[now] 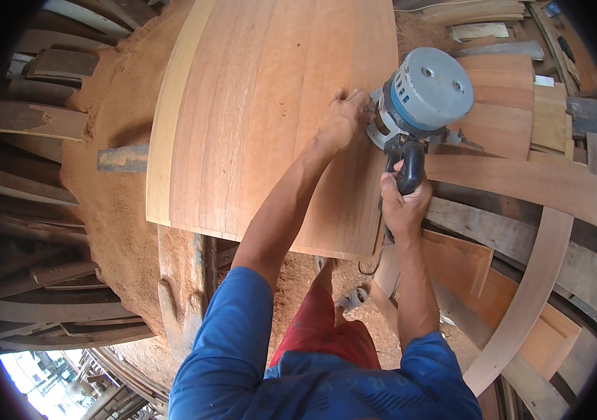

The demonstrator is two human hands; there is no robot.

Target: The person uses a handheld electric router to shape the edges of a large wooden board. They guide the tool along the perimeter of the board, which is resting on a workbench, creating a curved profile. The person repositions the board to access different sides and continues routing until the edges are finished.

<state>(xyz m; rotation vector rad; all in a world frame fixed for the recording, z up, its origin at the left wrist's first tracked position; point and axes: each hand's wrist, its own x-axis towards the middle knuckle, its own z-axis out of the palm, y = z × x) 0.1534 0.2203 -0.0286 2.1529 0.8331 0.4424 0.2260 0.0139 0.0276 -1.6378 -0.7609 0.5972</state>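
Observation:
A large router (428, 91) with a grey round motor housing and a blue band stands at the right edge of a wide wooden panel (263, 126) made of joined boards. My right hand (407, 199) is wrapped around the router's black handle (412, 168). On the router's other side, my left hand (347, 115) is closed at its base, fingers curled; the part it grips is mostly hidden. The bit under the base is out of sight. A dark cord hangs below the handle along the panel's edge.
Sawdust (113, 210) covers the ground left of the panel, with a wooden support (123, 158) jutting from beneath. Stacked boards (32, 122) line the left side. Loose planks (522, 308) and panels crowd the right. My sandalled feet (352, 299) stand below the near edge.

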